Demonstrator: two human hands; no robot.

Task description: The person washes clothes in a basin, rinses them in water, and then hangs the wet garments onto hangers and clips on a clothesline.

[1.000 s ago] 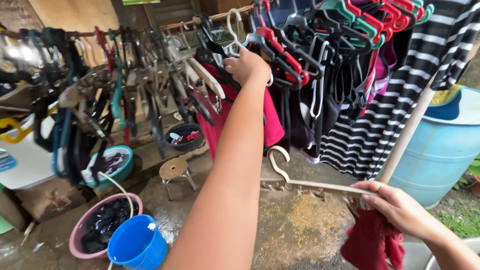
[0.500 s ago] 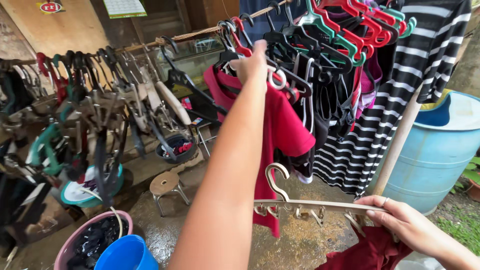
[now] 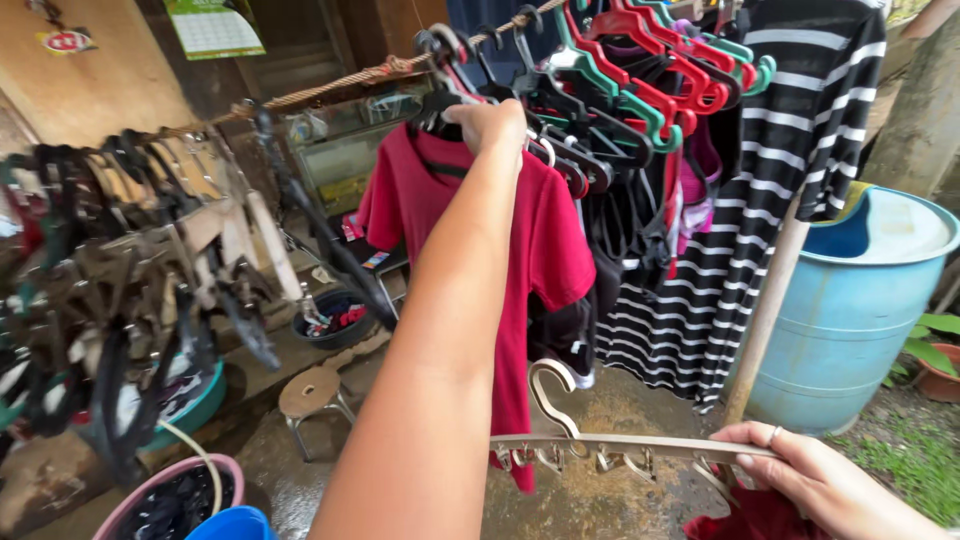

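**Red shirt was up on the line, beige hanger next in hand**

Going left to right: far left was a blurry mess of empty hangers (image 3: 130, 250) bunched along the rope (image 3: 330, 80), with a pink basin (image 3: 130, 500) of dark wet clothes and a blue bucket (image 3: 235, 523) down at the bottom edge. A small round stool (image 3: 312, 392) sat on the wet ground a bit further in.

Middle of the shot, the left hand (image 3: 490, 125) was stretched up to the rope, fingers curled closed around the top of a dark hanger carrying the red shirt (image 3: 480, 230). Compared with a second before, the shirt had gone from half hidden among the hangers to hanging full length and flat, so I'd say it was pretty much parked on the line, snug against the packed row of red and green hangers and dark clothes beside it.

Lower right, the right hand (image 3: 810, 480) was gripping one end of a beige clip hanger (image 3: 600, 445) held level, with a dark red cloth (image 3: 750, 520) bunched under it. It had barely shifted. Behind that hung a black-and-white striped top (image 3: 790, 150), and a big blue barrel (image 3: 850, 300) stood at the far right.
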